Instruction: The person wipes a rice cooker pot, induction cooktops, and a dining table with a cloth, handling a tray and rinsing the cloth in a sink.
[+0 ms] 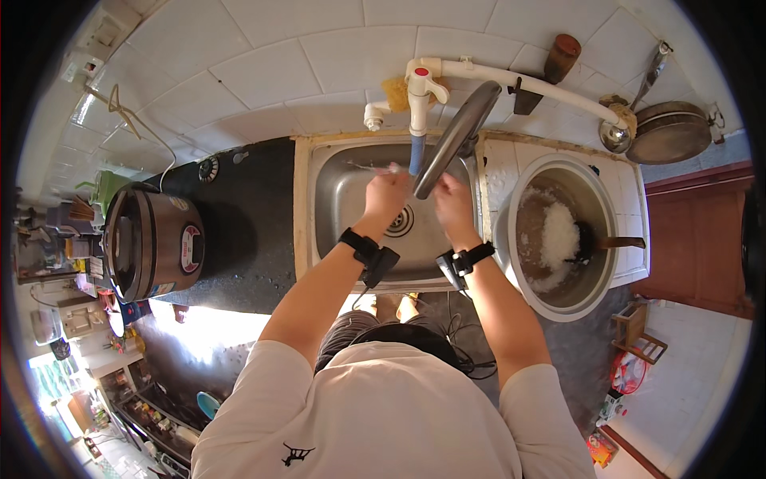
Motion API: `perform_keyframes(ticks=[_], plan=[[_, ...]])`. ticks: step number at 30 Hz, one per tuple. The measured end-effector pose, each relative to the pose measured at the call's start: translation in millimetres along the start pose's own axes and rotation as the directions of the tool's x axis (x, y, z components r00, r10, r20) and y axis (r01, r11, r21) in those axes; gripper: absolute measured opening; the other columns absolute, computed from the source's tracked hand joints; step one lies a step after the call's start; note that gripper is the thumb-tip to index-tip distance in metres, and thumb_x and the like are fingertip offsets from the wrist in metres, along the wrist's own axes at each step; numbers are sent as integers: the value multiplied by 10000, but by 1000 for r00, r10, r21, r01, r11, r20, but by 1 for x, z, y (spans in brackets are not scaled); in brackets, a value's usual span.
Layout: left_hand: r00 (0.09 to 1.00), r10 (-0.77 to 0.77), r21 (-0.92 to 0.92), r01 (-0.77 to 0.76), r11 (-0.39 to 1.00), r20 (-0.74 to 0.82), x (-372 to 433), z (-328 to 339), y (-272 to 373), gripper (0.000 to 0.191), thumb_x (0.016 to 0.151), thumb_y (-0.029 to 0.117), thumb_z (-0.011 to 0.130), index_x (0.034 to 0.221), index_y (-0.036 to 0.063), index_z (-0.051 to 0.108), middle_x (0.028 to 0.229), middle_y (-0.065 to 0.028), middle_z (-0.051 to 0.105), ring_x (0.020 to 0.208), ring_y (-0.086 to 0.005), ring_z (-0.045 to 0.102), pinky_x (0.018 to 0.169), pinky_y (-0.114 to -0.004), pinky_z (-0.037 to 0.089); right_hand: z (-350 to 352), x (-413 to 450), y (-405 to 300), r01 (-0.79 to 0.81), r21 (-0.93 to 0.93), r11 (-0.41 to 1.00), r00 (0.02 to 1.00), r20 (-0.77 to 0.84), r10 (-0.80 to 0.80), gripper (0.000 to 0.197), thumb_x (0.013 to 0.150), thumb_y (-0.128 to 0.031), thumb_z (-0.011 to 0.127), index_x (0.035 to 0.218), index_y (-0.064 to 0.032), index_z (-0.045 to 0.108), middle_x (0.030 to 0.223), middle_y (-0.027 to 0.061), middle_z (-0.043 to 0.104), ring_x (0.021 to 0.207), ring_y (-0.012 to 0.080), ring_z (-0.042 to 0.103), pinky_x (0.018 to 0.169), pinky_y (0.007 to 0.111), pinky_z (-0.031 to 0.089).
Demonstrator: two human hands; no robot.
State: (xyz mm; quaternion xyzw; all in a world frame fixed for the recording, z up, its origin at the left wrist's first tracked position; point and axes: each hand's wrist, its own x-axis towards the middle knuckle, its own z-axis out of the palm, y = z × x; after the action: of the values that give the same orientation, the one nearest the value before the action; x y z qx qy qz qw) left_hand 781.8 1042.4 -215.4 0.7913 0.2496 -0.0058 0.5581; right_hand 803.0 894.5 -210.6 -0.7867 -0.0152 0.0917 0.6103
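Both my hands reach over a stainless steel sink [341, 209]. My left hand [388, 190] is by the blue hose end [417, 154] of a white plastic tap [419, 90] with a red-dotted lever. Thin streaks, perhaps water, run beside its fingers, which are blurred. My right hand [450, 203] is at the lower right side of a dark metal pan or lid [458, 141], seen nearly edge-on and tilted above the sink. Its fingertips are partly hidden, so its grip on the rim is unclear. The drain [399, 220] shows between my wrists.
A large pot [520, 281] at the right holds white rice [559, 233] and a dark ladle with a wooden handle [622, 242]. A rice cooker [161, 239] stands on the black counter [245, 221] at the left. A round pan [670, 135] hangs at the upper right.
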Motion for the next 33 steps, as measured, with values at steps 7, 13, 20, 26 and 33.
perform_keyframes(ticks=[7, 13, 20, 26, 33], plan=[[1000, 26, -57, -26, 998, 4, -12, -5, 23, 167, 839, 91, 538, 781, -48, 610, 636, -100, 596, 599, -154, 597, 545, -289, 469, 31, -8, -12, -202, 541, 816, 967, 244, 78, 332, 943, -318, 399, 1117, -81, 553, 936, 16, 613, 728, 84, 537, 616, 188, 399], [983, -94, -632, 176, 755, 161, -14, -5, 9, 155, 903, 128, 520, 949, -14, 565, 781, -88, 605, 669, -152, 613, 561, -273, 521, 21, -3, -19, -609, 531, 589, 784, 516, 344, 254, 852, -237, 618, 1036, -85, 534, 846, -9, 597, 748, 83, 570, 654, 231, 445], [815, -327, -489, 556, 672, 477, -13, -2, 8, 387, 938, 359, 368, 802, 42, 542, 518, -60, 445, 364, -158, 398, 323, -278, 291, 37, -7, -27, -124, 27, 992, 965, 234, 115, 266, 861, -236, 588, 782, 17, 609, 581, 124, 580, 568, 152, 596, 517, 298, 435], [791, -305, -503, 583, 638, 531, -15, 0, 24, 324, 933, 335, 403, 735, 106, 519, 507, -2, 399, 389, -112, 329, 353, -267, 254, 30, 14, 5, 116, 80, 990, 975, 181, -129, 289, 925, -297, 506, 814, -37, 560, 607, -13, 519, 519, 78, 498, 475, 240, 391], [974, -185, -393, 223, 892, 131, -3, 3, 4, 298, 932, 277, 413, 810, 48, 558, 577, -7, 464, 429, -108, 384, 392, -265, 299, 46, 4, -8, -529, 673, 517, 843, 484, 234, 337, 894, -285, 562, 1166, -91, 511, 990, 24, 584, 834, 96, 567, 625, 251, 450]])
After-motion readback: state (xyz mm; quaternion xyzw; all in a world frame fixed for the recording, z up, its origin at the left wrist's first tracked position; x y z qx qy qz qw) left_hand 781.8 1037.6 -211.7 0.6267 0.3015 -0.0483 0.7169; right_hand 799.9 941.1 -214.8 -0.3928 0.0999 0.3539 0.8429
